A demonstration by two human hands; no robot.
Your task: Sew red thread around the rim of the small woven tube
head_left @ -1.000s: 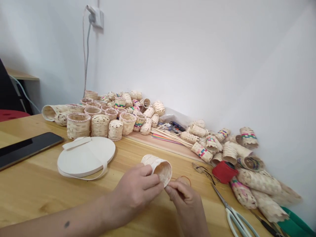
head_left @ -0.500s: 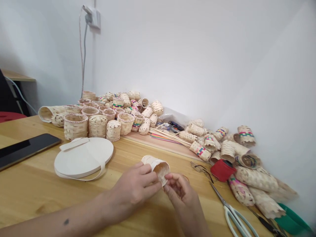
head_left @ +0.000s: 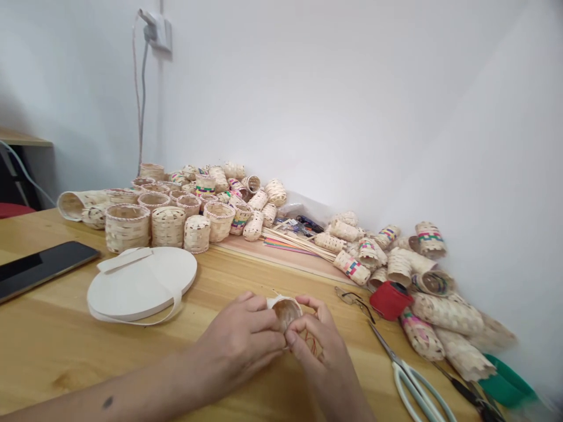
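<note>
A small woven bamboo basket (head_left: pixel 288 310) lies tilted between my hands, its open mouth turned toward me and to the right. My left hand (head_left: pixel 241 340) is wrapped around its left side and covers much of the wall. At the near edge of the mouth, the thumb and forefinger of my right hand (head_left: pixel 321 351) pinch the rim. Loops of thin red thread (head_left: pixel 311 343) hang beneath the right fingers. Whether those fingertips also grip a needle is hidden. A fine thread-like end sticks up at the basket's far edge.
On the left lie a roll of flat white strip (head_left: pixel 136 287) and a phone (head_left: pixel 44 269). Many woven baskets (head_left: pixel 127 228) line the wall. Right of my hands are eyeglasses (head_left: pixel 354 300), a red thread spool (head_left: pixel 389 300), scissors (head_left: pixel 411 375) and a green bowl (head_left: pixel 508 381).
The basket has turned and come slightly lower, so less of its outer wall shows. My right fingers have closed in over the rim, and red thread now shows. The view has shifted slightly right.
</note>
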